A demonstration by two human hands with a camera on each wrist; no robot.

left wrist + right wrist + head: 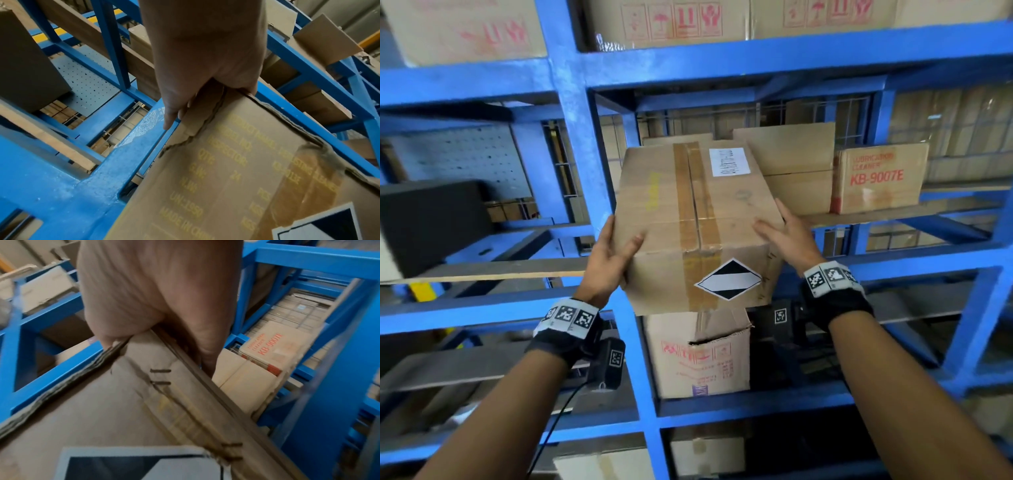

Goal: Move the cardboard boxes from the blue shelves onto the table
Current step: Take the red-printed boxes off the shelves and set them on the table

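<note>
A taped brown cardboard box point(688, 212) with a white label and a black-and-white diamond sticker is tilted out of the middle bay of the blue shelves point(571, 102). My left hand point(619, 240) grips its near left corner, thumb on top and fingers down the side. My right hand point(774, 222) clasps the right top edge, thumb on the top face and fingers along the side. The left wrist view shows my left hand point(201, 73) on the box point(226, 178) at a torn corner. The right wrist view shows my right hand point(154, 305) wrapped over an edge of the box point(123, 402).
Behind the held box stand a plain carton point(791, 164) and a red-printed KB-9007E carton point(880, 178). An open-topped carton point(702, 353) sits on the shelf below, and more cartons point(667, 20) above. A dark box point(424, 222) fills the left bay. Blue uprights flank the box.
</note>
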